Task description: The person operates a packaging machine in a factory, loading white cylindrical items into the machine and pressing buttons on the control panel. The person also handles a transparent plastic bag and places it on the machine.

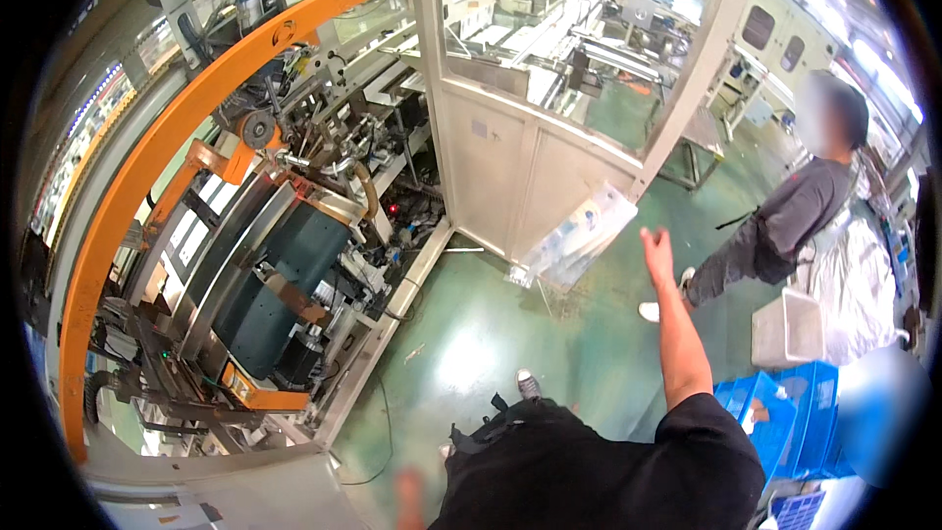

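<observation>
My right arm stretches forward over the green floor. At its end my right hand point(658, 253) is raised with nothing in it; the thumb stands apart from the partly curled fingers. Nearest to it is a clear plastic sheet or bag point(589, 236) with pale and blue patches, against the foot of a beige door panel point(486, 157). The two look apart. Low at the bottom edge, beside my black shirt point(589, 476), my left hand point(408, 493) is smeared by motion and its fingers cannot be made out.
To the left stands a machine with a dark green drum point(280, 280) and an orange curved frame point(128, 186). A cable point(390, 432) lies on the floor. At right, a person in grey point(800, 211) stands by a white bin point(785, 329) and blue crates point(810, 393).
</observation>
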`<state>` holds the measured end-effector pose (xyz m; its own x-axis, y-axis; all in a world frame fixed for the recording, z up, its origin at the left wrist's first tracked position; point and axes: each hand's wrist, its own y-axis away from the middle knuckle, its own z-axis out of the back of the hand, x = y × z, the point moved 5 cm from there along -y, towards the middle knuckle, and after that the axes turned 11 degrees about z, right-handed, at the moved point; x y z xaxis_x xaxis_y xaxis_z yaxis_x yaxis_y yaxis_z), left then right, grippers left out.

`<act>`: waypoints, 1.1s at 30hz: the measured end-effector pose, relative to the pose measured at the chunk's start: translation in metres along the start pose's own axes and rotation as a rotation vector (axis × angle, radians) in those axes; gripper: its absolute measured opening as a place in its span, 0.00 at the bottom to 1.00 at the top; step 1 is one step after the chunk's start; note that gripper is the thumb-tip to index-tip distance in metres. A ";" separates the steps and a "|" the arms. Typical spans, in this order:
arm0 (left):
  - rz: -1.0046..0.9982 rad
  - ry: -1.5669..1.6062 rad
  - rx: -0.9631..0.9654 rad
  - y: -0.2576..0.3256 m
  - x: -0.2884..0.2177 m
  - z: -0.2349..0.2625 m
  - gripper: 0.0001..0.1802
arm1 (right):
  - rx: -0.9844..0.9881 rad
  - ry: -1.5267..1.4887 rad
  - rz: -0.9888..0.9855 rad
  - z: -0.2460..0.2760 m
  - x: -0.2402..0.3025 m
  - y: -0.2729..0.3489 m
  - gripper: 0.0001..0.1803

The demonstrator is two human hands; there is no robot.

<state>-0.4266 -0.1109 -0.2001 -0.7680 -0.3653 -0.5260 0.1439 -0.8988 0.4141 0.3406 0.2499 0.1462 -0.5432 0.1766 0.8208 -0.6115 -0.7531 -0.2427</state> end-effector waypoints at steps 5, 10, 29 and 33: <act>-0.146 -0.249 0.050 0.007 -0.094 -0.016 0.12 | -0.463 -0.013 0.517 0.077 0.138 -0.133 0.38; 0.029 0.014 0.385 0.038 -0.232 -0.011 0.15 | -0.574 -0.108 0.528 0.089 0.179 -0.201 0.36; -0.165 0.338 0.297 0.082 -0.370 0.071 0.29 | -0.535 -0.202 0.459 0.066 0.181 -0.198 0.25; -0.216 0.349 0.278 0.087 -0.356 0.086 0.32 | -0.594 -0.089 0.471 0.068 0.193 -0.181 0.28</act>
<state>-0.1946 -0.0382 0.0869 -0.5005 -0.2799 -0.8192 -0.2042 -0.8814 0.4259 0.3860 0.3772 0.3839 -0.7903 -0.1500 0.5940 -0.5469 -0.2643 -0.7944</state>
